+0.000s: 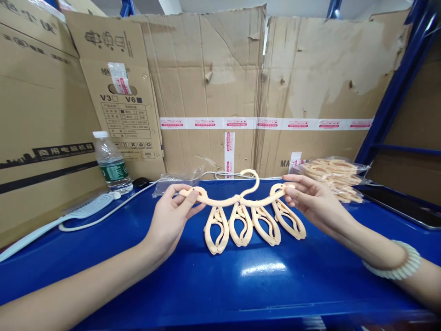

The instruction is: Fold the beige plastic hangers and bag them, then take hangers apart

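A peach-coloured folding hanger (223, 201) is spread out between my hands above the blue table, its hook curving up at the middle. My left hand (170, 218) pinches the hanger's left end between thumb and fingers. The right end is pinched by my right hand (312, 197), which wears a pale beaded bracelet on the wrist. Several folded hangers of the same colour lie in a fanned row on the table just behind and below it, among them one at the left (217, 248) and one at the right (299, 228).
Clear bags of folded hangers (330, 170) lie at the back right, beside a dark tablet-like device (403, 204). A water bottle (112, 165), a pale blue hairbrush (86, 207), a white cable (132, 202) and a clear plastic bag (175, 181) are at the left. Cardboard (206, 92) walls the back.
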Action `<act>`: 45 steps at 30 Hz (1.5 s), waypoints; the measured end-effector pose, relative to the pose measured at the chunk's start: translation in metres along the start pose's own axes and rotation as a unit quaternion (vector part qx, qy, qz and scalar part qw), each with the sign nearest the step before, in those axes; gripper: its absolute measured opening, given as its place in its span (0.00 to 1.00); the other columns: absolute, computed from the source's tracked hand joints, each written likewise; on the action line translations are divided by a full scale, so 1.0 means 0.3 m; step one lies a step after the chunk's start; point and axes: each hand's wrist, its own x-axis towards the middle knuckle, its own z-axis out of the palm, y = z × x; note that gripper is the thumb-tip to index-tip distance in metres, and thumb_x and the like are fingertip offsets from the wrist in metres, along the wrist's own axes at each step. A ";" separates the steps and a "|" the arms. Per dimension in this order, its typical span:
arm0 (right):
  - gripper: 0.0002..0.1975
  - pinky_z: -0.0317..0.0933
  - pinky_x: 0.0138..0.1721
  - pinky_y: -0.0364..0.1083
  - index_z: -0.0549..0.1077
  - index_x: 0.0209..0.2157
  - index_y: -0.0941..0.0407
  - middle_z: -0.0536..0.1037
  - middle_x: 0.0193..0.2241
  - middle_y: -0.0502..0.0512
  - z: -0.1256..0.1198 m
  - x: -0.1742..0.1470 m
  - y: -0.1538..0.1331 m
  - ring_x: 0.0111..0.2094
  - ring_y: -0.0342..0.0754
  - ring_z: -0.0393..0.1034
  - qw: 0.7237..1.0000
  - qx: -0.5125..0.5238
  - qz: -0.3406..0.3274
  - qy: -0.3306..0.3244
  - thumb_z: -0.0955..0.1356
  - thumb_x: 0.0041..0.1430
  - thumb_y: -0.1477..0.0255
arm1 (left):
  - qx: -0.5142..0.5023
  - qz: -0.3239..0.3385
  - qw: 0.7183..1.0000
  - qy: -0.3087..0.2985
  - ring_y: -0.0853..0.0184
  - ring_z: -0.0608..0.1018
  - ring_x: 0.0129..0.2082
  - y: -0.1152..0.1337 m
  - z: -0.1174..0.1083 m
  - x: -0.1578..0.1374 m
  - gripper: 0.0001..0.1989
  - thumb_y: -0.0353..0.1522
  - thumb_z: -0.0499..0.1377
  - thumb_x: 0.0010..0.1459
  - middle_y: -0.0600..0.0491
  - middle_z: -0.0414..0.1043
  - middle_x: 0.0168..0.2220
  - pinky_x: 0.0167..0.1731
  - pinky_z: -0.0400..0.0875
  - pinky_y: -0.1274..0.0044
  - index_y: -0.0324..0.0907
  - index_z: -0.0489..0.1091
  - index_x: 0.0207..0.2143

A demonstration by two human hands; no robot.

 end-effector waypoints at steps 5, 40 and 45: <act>0.23 0.65 0.27 0.39 0.68 0.39 0.54 0.74 0.27 0.46 0.029 -0.021 0.008 0.24 0.38 0.67 0.998 0.056 0.033 -0.008 0.78 0.43 0.70 | 0.057 -0.037 0.993 -0.095 0.68 0.80 0.35 -0.016 0.010 -0.031 0.16 0.36 0.68 0.51 0.53 0.79 0.33 0.33 0.78 0.79 0.41 0.66 0.37; 0.20 0.68 0.39 0.45 0.70 0.54 0.49 0.75 0.41 0.54 0.092 -0.145 0.012 0.35 0.43 0.71 0.926 -0.179 -0.025 -0.332 0.68 0.61 0.72 | 0.120 0.022 0.964 -0.238 0.63 0.78 0.41 -0.004 0.023 -0.118 0.07 0.32 0.65 0.53 0.52 0.76 0.38 0.41 0.75 0.75 0.44 0.76 0.36; 0.24 0.68 0.46 0.47 0.68 0.56 0.45 0.71 0.49 0.55 0.092 -0.148 0.018 0.39 0.44 0.72 0.915 -0.165 -0.058 -0.365 0.69 0.59 0.74 | 0.129 0.025 0.961 -0.242 0.61 0.77 0.44 0.001 0.022 -0.122 0.07 0.34 0.64 0.56 0.52 0.75 0.43 0.44 0.74 0.74 0.45 0.75 0.39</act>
